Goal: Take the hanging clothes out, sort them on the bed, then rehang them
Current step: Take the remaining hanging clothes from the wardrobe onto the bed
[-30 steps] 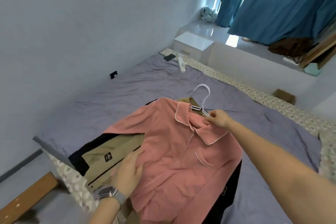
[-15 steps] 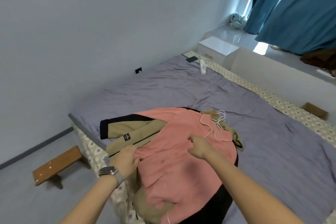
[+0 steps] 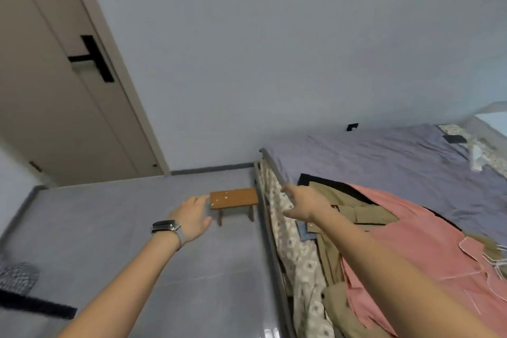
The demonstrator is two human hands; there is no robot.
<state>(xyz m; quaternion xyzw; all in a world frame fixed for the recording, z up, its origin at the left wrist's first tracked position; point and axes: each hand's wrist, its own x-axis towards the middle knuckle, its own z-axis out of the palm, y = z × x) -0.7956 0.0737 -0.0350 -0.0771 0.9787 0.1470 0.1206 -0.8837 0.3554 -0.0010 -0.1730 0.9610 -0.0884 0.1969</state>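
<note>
A pink shirt (image 3: pixel 417 241) lies spread on the bed (image 3: pixel 384 156) on top of a tan and black jacket (image 3: pixel 354 211). White wire hangers (image 3: pixel 496 263) poke out at the shirt's collar, far right. My left hand (image 3: pixel 193 217), with a watch on its wrist, hangs over the floor with fingers straight and holds nothing. My right hand (image 3: pixel 304 204) is held above the bed's near edge, beside the jacket, fingers spread and empty.
A small wooden stool (image 3: pixel 233 199) stands on the grey floor (image 3: pixel 137 228) against the bed's side. A beige door (image 3: pixel 63 96) with a black handle is at the left. A dark phone (image 3: pixel 454 138) lies at the bed's far end.
Both hands have let go of the pink shirt and lifted off the clothes. The view has swung left toward the door and floor.
</note>
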